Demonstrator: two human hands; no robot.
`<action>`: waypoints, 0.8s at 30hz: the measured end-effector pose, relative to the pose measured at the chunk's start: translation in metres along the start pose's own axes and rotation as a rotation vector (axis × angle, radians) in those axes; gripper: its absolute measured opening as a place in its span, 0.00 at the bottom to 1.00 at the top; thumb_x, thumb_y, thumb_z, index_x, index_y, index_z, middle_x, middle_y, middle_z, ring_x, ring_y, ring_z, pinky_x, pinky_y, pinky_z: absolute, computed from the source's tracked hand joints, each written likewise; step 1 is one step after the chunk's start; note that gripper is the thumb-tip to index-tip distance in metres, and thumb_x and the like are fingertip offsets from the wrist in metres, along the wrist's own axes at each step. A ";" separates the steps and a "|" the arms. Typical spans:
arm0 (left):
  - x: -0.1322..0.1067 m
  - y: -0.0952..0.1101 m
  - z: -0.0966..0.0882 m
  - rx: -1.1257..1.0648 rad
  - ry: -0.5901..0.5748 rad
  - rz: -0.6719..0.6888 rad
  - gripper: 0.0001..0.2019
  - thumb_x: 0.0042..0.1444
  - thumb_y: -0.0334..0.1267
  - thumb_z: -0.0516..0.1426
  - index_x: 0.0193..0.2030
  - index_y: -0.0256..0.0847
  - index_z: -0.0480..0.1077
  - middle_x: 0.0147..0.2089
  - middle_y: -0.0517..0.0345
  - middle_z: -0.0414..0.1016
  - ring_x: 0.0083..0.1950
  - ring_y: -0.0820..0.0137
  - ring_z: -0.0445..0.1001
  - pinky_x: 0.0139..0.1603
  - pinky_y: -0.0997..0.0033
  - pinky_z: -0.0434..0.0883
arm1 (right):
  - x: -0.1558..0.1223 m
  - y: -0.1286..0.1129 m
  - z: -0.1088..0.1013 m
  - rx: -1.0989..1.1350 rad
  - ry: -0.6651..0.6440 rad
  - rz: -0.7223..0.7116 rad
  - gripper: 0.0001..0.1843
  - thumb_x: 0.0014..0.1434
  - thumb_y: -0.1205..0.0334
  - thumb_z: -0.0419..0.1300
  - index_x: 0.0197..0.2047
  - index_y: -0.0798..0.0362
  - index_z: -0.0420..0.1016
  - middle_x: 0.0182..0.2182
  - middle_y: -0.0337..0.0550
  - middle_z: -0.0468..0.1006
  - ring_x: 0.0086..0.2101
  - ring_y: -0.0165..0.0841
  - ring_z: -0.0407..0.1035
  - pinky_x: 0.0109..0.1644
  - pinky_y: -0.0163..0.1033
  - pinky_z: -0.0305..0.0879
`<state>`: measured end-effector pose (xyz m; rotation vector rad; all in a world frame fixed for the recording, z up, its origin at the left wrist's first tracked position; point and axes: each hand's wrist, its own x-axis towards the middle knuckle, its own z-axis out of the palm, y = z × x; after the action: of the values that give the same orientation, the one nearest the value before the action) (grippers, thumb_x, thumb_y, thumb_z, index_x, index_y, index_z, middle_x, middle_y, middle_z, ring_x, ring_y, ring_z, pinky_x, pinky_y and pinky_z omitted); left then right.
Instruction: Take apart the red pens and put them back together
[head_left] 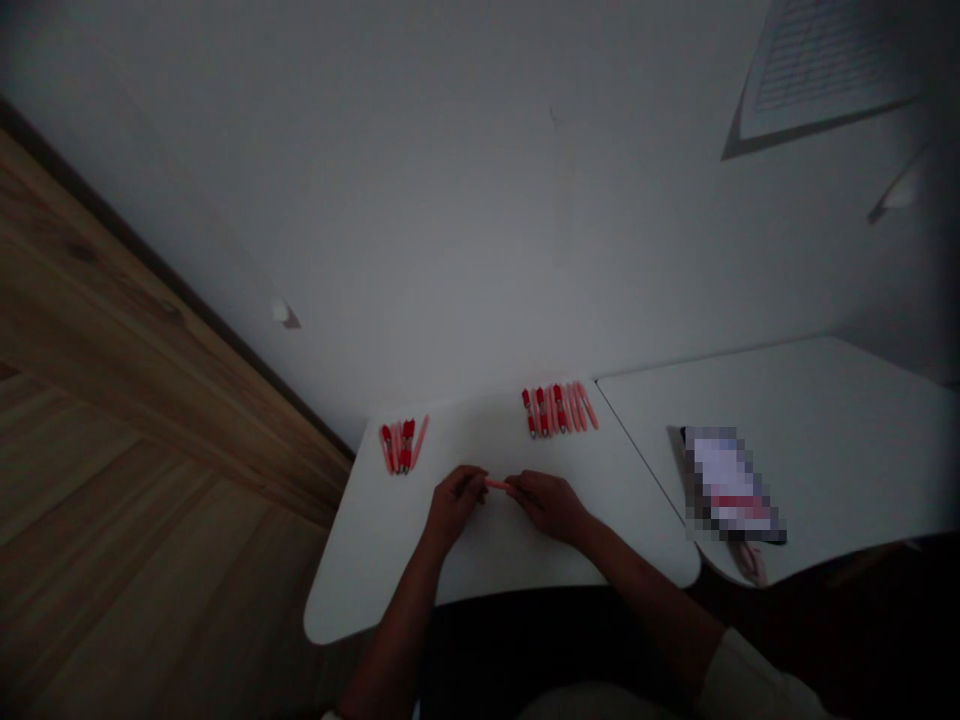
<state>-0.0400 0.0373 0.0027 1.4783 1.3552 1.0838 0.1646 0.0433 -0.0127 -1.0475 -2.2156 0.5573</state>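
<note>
Head view: pink plastic tube (496, 484) lying side to side between both hands
Left hand (456, 503): pinching the tube's left end
Right hand (550, 505): pinching its right end
Position: above the white desk (375, 570)

You are in an office-type room: a white desk (375, 570) abuts a second white desk (847, 420), beside a white wall (450, 220), over a wood-plank floor (150, 560).

Bare skin runs along both the left hand (454, 505) and the right hand (547, 507) — an off-white sleeve (754, 680) covers the upper right arm. A dark garment (525, 640) spans the body, with pale cloth (592, 702) at its lower edge.
</note>
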 end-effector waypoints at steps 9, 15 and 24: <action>0.000 -0.006 0.000 0.002 -0.051 0.088 0.12 0.55 0.44 0.56 0.41 0.39 0.69 0.28 0.59 0.71 0.29 0.73 0.70 0.31 0.74 0.65 | 0.001 0.000 0.000 -0.005 0.004 0.006 0.18 0.67 0.54 0.44 0.47 0.49 0.72 0.33 0.42 0.75 0.34 0.31 0.70 0.38 0.34 0.62; 0.002 -0.006 0.001 0.048 0.012 0.017 0.13 0.54 0.48 0.55 0.33 0.39 0.69 0.23 0.61 0.68 0.24 0.74 0.66 0.26 0.75 0.63 | 0.001 0.002 0.002 0.005 0.005 0.006 0.18 0.67 0.54 0.45 0.48 0.49 0.72 0.34 0.42 0.76 0.35 0.31 0.71 0.40 0.34 0.63; -0.001 -0.002 0.001 -0.029 0.001 0.036 0.12 0.51 0.47 0.58 0.37 0.40 0.68 0.22 0.64 0.65 0.24 0.75 0.65 0.26 0.76 0.62 | 0.000 0.001 0.002 0.012 0.021 0.001 0.17 0.66 0.54 0.45 0.48 0.49 0.72 0.35 0.42 0.76 0.35 0.31 0.71 0.40 0.34 0.63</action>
<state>-0.0397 0.0359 0.0009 1.4861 1.3124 1.1229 0.1640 0.0442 -0.0147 -1.0434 -2.1908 0.5569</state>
